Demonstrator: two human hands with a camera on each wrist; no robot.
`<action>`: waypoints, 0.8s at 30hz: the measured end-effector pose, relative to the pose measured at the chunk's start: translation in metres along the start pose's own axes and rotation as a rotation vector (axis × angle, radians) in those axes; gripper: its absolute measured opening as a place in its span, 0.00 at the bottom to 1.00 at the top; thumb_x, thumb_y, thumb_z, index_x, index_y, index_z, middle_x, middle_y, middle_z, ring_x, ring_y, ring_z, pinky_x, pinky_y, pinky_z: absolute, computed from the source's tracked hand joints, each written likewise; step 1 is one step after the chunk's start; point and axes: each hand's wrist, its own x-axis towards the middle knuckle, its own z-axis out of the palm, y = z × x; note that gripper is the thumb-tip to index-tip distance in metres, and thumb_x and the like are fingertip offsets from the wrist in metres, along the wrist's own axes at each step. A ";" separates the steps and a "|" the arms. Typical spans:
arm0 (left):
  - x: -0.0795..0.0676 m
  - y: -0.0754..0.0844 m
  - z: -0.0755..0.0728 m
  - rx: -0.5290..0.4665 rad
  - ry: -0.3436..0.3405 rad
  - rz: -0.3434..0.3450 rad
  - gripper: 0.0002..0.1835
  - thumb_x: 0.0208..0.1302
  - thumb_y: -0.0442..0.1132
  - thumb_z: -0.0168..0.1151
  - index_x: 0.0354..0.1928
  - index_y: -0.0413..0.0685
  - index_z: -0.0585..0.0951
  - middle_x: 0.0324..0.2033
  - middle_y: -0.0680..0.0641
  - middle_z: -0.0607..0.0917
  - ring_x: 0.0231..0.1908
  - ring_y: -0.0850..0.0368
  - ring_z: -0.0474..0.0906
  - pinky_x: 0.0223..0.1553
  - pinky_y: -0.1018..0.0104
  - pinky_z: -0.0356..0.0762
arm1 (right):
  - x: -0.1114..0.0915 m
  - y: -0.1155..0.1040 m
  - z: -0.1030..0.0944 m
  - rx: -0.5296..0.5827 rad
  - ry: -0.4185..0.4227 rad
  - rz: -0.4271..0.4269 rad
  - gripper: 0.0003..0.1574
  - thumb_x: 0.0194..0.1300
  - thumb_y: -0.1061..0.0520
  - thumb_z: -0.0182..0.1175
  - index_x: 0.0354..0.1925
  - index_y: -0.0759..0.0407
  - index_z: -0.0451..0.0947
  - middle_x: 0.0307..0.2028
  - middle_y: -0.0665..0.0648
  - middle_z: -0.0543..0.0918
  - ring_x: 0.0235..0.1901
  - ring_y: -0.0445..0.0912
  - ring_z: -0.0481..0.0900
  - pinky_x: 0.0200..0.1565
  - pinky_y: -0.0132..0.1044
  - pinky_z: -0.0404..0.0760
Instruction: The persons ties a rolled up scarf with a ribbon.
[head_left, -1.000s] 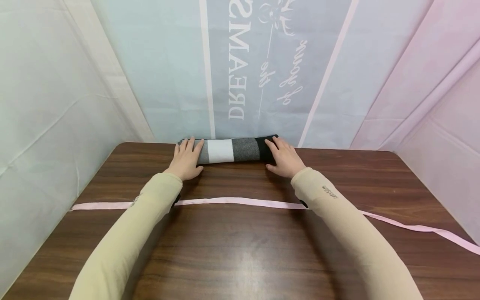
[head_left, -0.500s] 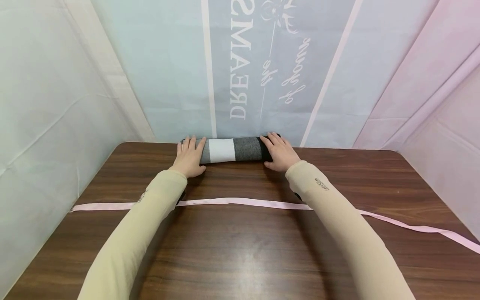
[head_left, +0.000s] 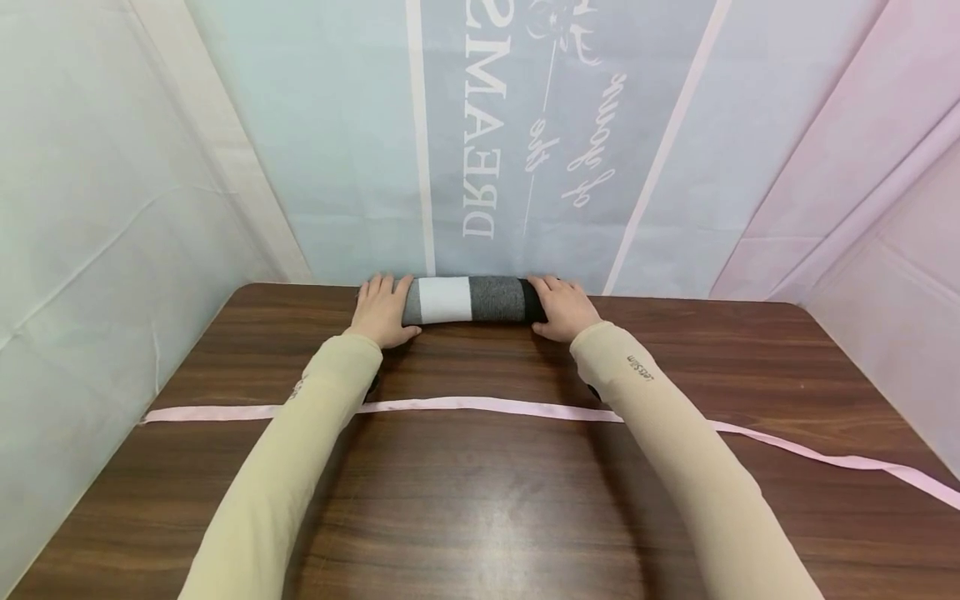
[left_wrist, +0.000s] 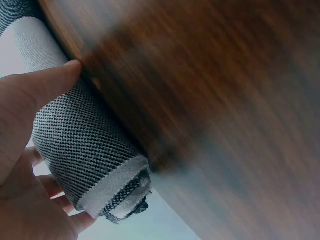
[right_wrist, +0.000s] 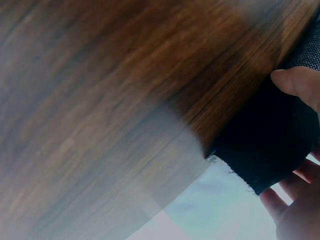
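Note:
A rolled-up woven cloth (head_left: pixel 444 300) with grey, white, dark grey and black bands lies along the table's far edge. My left hand (head_left: pixel 380 315) grips its grey left end, the thumb on the near side and the fingers over the far side. At the black right end, my right hand (head_left: pixel 564 310) holds the roll the same way. In the left wrist view the cloth roll (left_wrist: pixel 85 145) shows its layered, ragged end past the fingers. The black end of the cloth (right_wrist: pixel 265 130) has a frayed edge in the right wrist view.
A pink ribbon (head_left: pixel 480 404) runs across the brown wooden table (head_left: pixel 465 492), passing under both forearms. Behind the far edge hangs a pale blue printed curtain (head_left: pixel 360 167). Whitish cloth walls (head_left: pixel 97 208) stand at the sides.
Both hands have settled further around the roll's ends, the left moving slightly right. The right hand's fingers have curled down over the far side. The roll looks slightly straighter.

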 end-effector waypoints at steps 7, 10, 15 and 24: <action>-0.002 0.002 -0.002 0.033 0.023 -0.002 0.45 0.54 0.51 0.64 0.68 0.41 0.55 0.61 0.32 0.63 0.65 0.36 0.52 0.66 0.41 0.47 | 0.001 -0.001 -0.002 0.001 -0.010 -0.009 0.51 0.52 0.49 0.66 0.67 0.65 0.54 0.62 0.66 0.66 0.61 0.60 0.66 0.62 0.55 0.62; -0.002 0.004 -0.003 0.040 0.018 0.004 0.44 0.54 0.51 0.65 0.68 0.41 0.56 0.60 0.32 0.65 0.64 0.35 0.54 0.66 0.41 0.49 | 0.000 -0.001 -0.004 -0.007 -0.023 -0.015 0.51 0.50 0.49 0.66 0.66 0.66 0.56 0.61 0.67 0.67 0.60 0.60 0.66 0.61 0.55 0.63; -0.003 0.006 -0.005 0.047 0.002 0.008 0.42 0.53 0.49 0.65 0.66 0.41 0.59 0.59 0.33 0.67 0.63 0.34 0.58 0.64 0.40 0.53 | -0.001 -0.003 -0.007 -0.019 -0.044 -0.019 0.48 0.48 0.49 0.67 0.62 0.67 0.59 0.58 0.67 0.69 0.56 0.61 0.70 0.58 0.55 0.67; -0.003 0.008 -0.008 0.046 -0.077 -0.014 0.41 0.49 0.47 0.67 0.65 0.42 0.62 0.58 0.34 0.71 0.58 0.35 0.65 0.59 0.43 0.61 | -0.002 -0.006 -0.012 -0.041 -0.114 -0.024 0.45 0.47 0.51 0.68 0.57 0.68 0.61 0.55 0.67 0.70 0.50 0.61 0.73 0.55 0.54 0.70</action>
